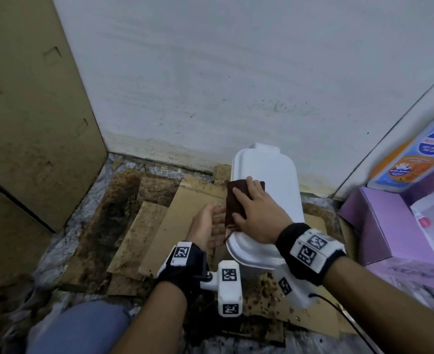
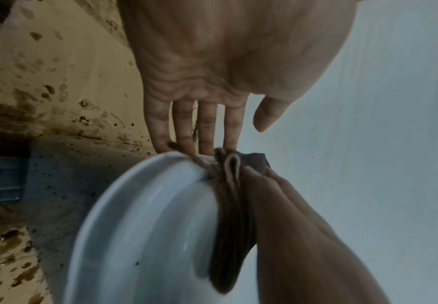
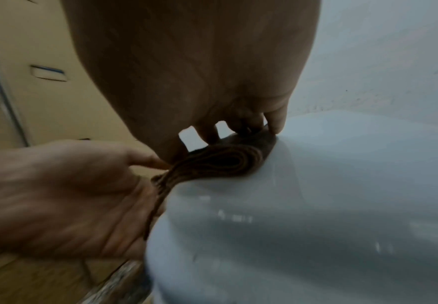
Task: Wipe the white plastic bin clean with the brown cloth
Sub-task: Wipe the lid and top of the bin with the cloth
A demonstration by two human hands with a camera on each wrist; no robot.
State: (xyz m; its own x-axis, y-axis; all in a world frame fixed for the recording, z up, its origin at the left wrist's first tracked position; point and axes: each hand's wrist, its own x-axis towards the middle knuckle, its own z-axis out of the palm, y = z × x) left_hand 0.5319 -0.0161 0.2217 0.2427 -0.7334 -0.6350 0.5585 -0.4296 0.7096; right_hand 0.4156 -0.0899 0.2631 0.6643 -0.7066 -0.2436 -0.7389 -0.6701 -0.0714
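The bin [image 1: 269, 190] stands on the floor against the far wall, lid shut, with stained cardboard [image 1: 159, 226] to its left and a purple box [image 1: 379, 226] to its right. The right hand [image 1: 258, 213] lies flat on the folded cloth [image 1: 236, 200], fingers spread and straight, pressing it onto the left edge of the lid; the cloth overhangs that edge, and a frayed strand dangles down the side. The left hand [image 1: 208, 226] waits just beside the bin, palm up and fingers relaxed, holding nothing, cupped under the overhang as if to catch whatever is swept off. To do this stroke well, it seems wise to keep the palm pressure even so the whole fold stays in contact, and to draw the cloth steadily off the left edge into the cupped hand rather than flicking dirt onto the cardboard. The rim groove around the lid probably needs a fingertip pushed through the cloth. The bin looks light, so a hard sideways push could slide or tip it; the left hand may have to steady it. Refolding to a fresh face between passes should avoid smearing.
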